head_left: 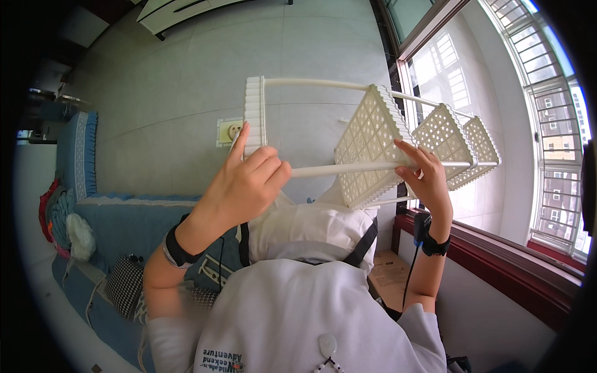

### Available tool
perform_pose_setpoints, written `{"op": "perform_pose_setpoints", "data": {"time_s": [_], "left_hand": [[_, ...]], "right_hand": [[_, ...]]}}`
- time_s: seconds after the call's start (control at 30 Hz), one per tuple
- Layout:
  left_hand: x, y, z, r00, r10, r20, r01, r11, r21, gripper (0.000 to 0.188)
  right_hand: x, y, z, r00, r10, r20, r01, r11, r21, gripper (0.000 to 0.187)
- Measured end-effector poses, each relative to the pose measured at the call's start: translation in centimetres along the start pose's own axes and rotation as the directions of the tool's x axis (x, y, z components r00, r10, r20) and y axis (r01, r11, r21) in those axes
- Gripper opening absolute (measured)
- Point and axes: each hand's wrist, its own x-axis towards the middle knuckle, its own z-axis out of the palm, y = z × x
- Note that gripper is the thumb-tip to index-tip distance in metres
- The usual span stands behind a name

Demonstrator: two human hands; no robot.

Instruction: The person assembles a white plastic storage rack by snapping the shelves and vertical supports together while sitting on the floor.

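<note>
A cream-white plastic shelf rack (370,146) lies sideways across my lap, its perforated shelves standing on edge along thin tubes. My left hand (245,183) is closed around the near tube (342,168) where it meets the end shelf (255,102), with the index finger stretched along that shelf's edge. Farther right, my right hand (428,180) grips the same tube beside the large lattice shelf, thumb and fingers curled about it. Two smaller-looking shelves (443,133) sit beyond it toward the window. My palms hide part of both joints.
A red-framed window (497,267) runs along the right. At the left is a blue-covered sofa (137,224) with a checked bag (123,283) and piled clothes (62,217). A cardboard box (395,280) stands by my right side; a small yellow-and-white object (225,132) is on the tiled floor.
</note>
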Motion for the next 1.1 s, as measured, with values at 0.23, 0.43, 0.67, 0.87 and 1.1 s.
{"op": "perform_pose_setpoints", "data": {"time_s": [0.23, 0.43, 0.67, 0.87, 1.1], "left_hand": [[0.1, 1.7, -1.3, 0.983, 0.161, 0.089, -0.16, 0.987, -0.025, 0.007], [0.1, 1.5, -1.0, 0.969, 0.239, 0.058, -0.236, 0.97, -0.05, 0.012], [0.1, 1.1, -1.5, 0.969, 0.248, -0.001, -0.247, 0.963, -0.112, 0.018], [-0.2, 1.2, -1.4, 0.974, 0.223, -0.045, -0.227, 0.962, -0.151, 0.014], [-1.5, 0.4, -1.5, 0.963, 0.264, -0.05, -0.268, 0.957, -0.112, 0.014]], "right_hand": [[-1.9, -0.5, -0.9, 1.0, 0.009, 0.003, -0.009, 0.997, 0.07, 0.053], [-3.1, -0.8, -0.9, 1.0, 0.023, -0.015, -0.022, 0.998, 0.053, 0.055], [-3.6, -0.4, -1.2, 0.999, 0.013, 0.04, -0.013, 1.0, -0.006, 0.056], [-3.3, -0.7, -0.8, 0.998, -0.047, -0.045, 0.048, 0.999, 0.015, 0.056], [-3.7, 0.1, -1.1, 0.999, -0.017, -0.037, 0.019, 0.998, 0.068, 0.056]]}}
